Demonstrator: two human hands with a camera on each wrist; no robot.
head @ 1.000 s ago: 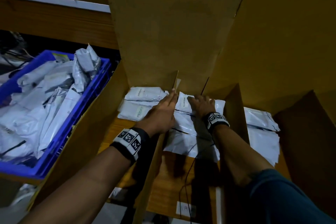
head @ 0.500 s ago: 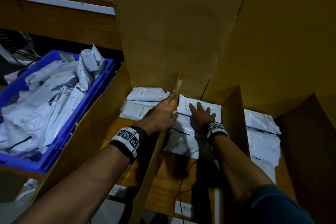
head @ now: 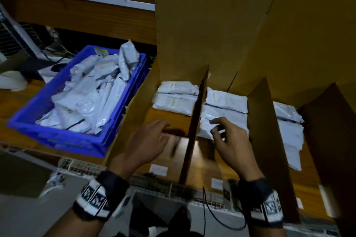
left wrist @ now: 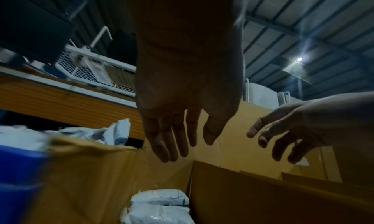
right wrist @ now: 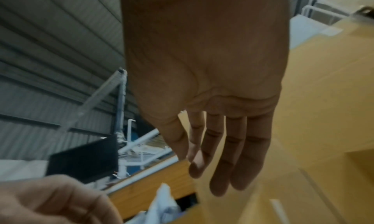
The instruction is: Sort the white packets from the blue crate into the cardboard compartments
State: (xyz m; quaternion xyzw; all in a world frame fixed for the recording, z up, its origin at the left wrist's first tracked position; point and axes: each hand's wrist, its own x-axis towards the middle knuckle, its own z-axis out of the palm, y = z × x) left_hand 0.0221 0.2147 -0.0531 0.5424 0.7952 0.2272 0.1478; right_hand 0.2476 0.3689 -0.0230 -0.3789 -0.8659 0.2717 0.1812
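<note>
A blue crate (head: 48,132) at the left holds several crumpled white packets (head: 90,100). To its right stand cardboard compartments (head: 194,119). Two packets (head: 176,98) lie at the back of the left compartment, a stack of packets (head: 227,107) fills the middle one, and more packets (head: 289,131) lie in the right one. My left hand (head: 154,136) hovers over the left compartment's front, fingers relaxed and empty. My right hand (head: 227,136) hovers over the middle stack's near edge, fingers loosely spread, holding nothing. Both wrist views show bare palms: left hand (left wrist: 188,99), right hand (right wrist: 210,91).
The cardboard back wall (head: 212,25) rises tall behind the compartments. A wooden shelf board (head: 77,15) runs behind the crate. White labels (head: 159,169) mark the compartment fronts. A white wire rack (head: 154,188) runs below the table's near edge, and a black cable (head: 206,208) hangs there.
Both hands have let go of the middle stack and pulled back toward me, out over the compartment fronts. The topmost packet stays on the middle stack.
</note>
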